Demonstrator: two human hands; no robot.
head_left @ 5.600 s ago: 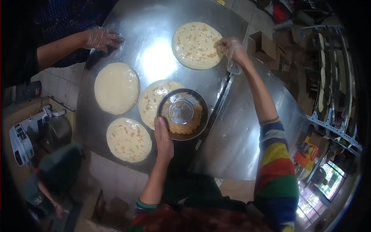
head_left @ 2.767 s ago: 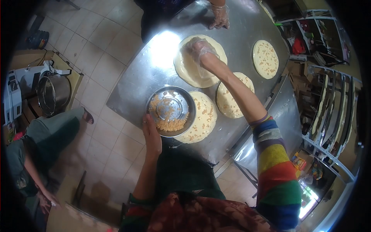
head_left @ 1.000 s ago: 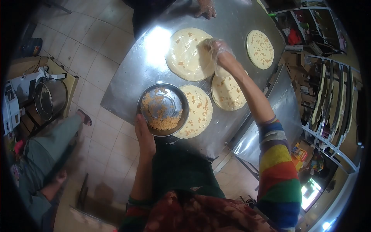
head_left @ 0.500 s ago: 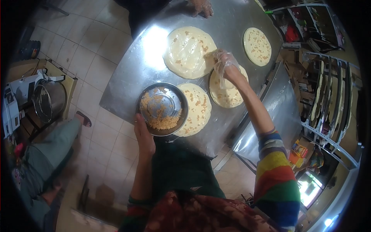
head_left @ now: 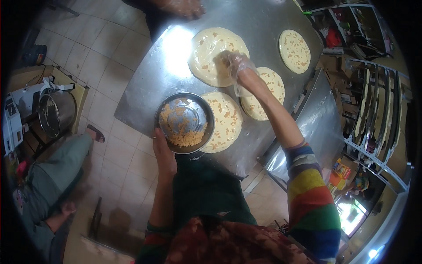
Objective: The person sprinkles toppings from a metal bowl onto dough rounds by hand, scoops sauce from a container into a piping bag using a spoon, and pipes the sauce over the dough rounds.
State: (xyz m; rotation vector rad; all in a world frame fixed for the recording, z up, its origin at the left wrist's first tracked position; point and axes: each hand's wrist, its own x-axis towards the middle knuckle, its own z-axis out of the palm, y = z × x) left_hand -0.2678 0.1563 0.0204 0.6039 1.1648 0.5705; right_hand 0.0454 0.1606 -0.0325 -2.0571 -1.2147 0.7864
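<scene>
My left hand (head_left: 164,155) grips the side of a round metal bowl (head_left: 208,115) and keeps it tilted toward me. Orange-brown crumbs (head_left: 189,138) lie in the bowl's lower part and cling to its inside. Wearing a clear plastic glove, my right hand (head_left: 239,70) hovers over the right edge of a glossy round dough sheet (head_left: 209,50). Its fingers look bunched downward; what they hold is hidden. Crumb-dotted dough rounds lie around: one (head_left: 227,121) partly behind the bowl, another (head_left: 273,86) partly under my right forearm, a third (head_left: 294,51) farther right.
The metal table (head_left: 145,90) carries the dough rounds. Across it, another person's hand (head_left: 187,6) rests near the edge. A seated person's leg (head_left: 66,158) shows at left, near a machine with a metal bowl (head_left: 57,112). A rack with trays (head_left: 373,110) stands right.
My right hand has moved left, from between two rounds to over the upper dough sheet. The other person's hand across the table has shifted left. My left hand and the bowl stay put.
</scene>
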